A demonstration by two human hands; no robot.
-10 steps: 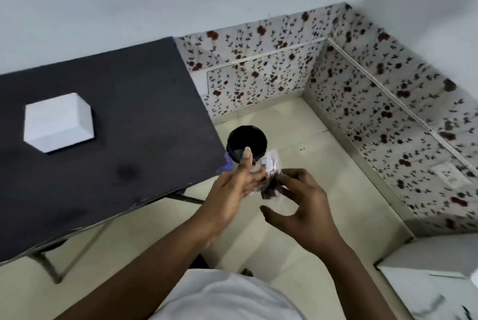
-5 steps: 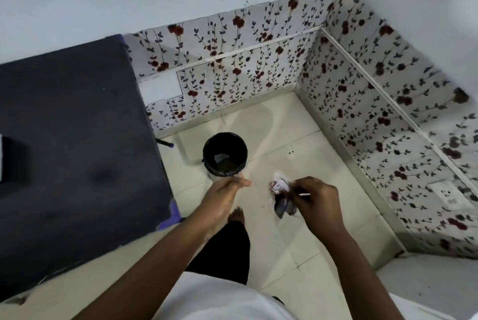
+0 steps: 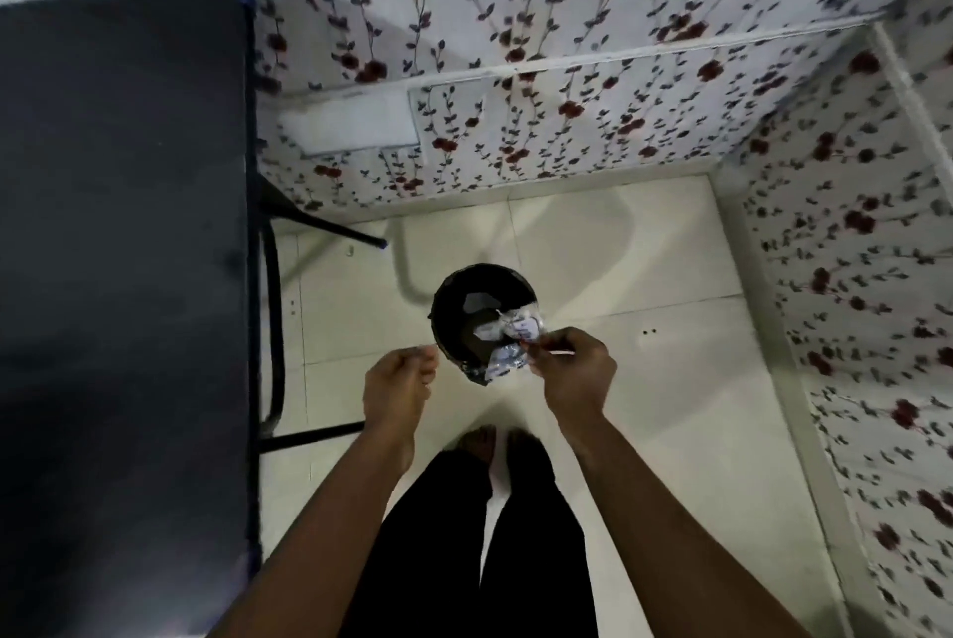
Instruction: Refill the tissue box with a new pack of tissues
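Observation:
My right hand (image 3: 572,369) pinches a crumpled clear plastic wrapper (image 3: 510,341) with blue print and holds it over the open mouth of a round black bin (image 3: 464,307) on the floor. My left hand (image 3: 397,387) hangs just left of the bin with its fingers curled loosely and nothing in it. The white tissue box is out of view.
A black table (image 3: 118,276) with dark metal legs fills the left side. The bin stands in a corner of flower-patterned wall tiles (image 3: 567,85) on a pale tiled floor (image 3: 670,421). My legs in black trousers (image 3: 490,534) and bare feet are below the hands.
The view has swung right and down, so the tissue box left the frame. My left hand let go of the wrapper. My right hand carried it forward over the bin.

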